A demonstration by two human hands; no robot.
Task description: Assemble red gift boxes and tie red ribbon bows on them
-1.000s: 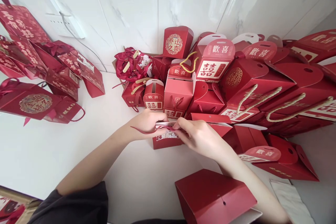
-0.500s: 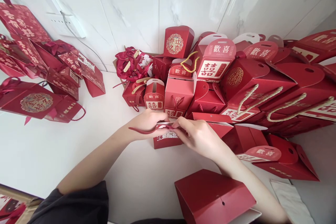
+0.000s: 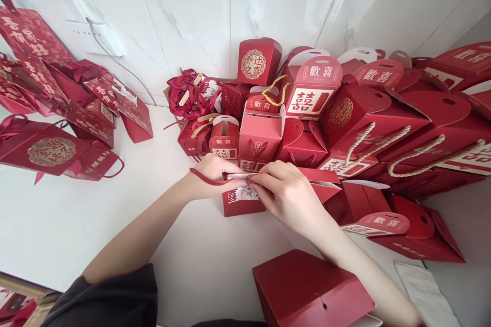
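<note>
A small red gift box point(image 3: 242, 200) with a picture on its front stands on the white table point(image 3: 57, 225) in front of me. My left hand point(image 3: 213, 173) and my right hand point(image 3: 286, 193) meet over its top. Both pinch a thin red ribbon point(image 3: 205, 179) that loops out to the left over my left wrist. The fingers of both hands are closed on the ribbon and on the box's white top edge.
A heap of red gift boxes point(image 3: 345, 117) with rope handles fills the back right against the tiled wall. Red paper bags point(image 3: 53, 112) lie at the left. A plain red box point(image 3: 307, 291) sits near my right forearm, a white sheet point(image 3: 425, 291) beside it.
Both hands have shifted slightly upward over the box top. The ribbon loop has risen and now lies across my left wrist. The box has stayed in place.
</note>
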